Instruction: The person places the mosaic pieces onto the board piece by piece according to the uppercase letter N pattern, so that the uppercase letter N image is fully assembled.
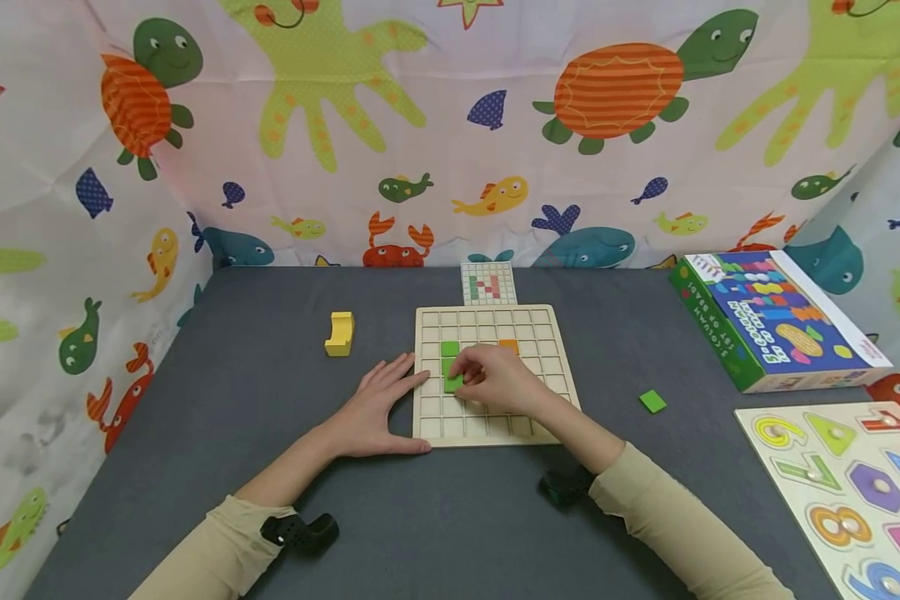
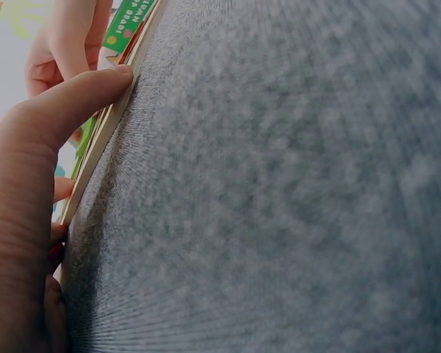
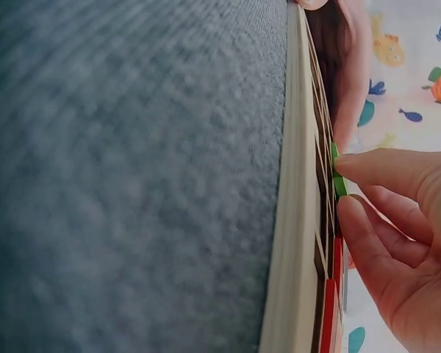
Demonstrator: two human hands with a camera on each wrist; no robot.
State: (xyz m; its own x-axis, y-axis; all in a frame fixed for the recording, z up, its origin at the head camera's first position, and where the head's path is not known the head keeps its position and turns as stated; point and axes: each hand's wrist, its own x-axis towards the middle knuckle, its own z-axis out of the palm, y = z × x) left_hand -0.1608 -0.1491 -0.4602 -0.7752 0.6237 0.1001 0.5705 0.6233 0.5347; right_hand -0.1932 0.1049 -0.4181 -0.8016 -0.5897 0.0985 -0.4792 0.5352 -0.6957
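Note:
A wooden grid board (image 1: 435, 428) lies on the dark table. My left hand (image 1: 375, 410) rests at its left side, fingers spread, with fingertips and thumb touching the edge. Over the grid, my right hand (image 1: 498, 379) pinches a green square tile (image 1: 453, 384) between thumb and fingers, down at a cell. Directly beyond that tile, other green tiles (image 1: 450, 347) sit in the same column. An orange tile (image 1: 508, 345) shows past the right hand. Red tiles (image 3: 328, 316) stand in the board in the right wrist view; the right hand hides them from the head view.
A small pattern card (image 1: 489, 283) touches the board's far edge. To the left stands a yellow notched block (image 1: 339, 335). Rightward lie a loose green tile (image 1: 652, 402), a game box (image 1: 783, 321) and a number-and-shape puzzle (image 1: 787, 490). A printed cloth (image 1: 450, 150) hangs behind.

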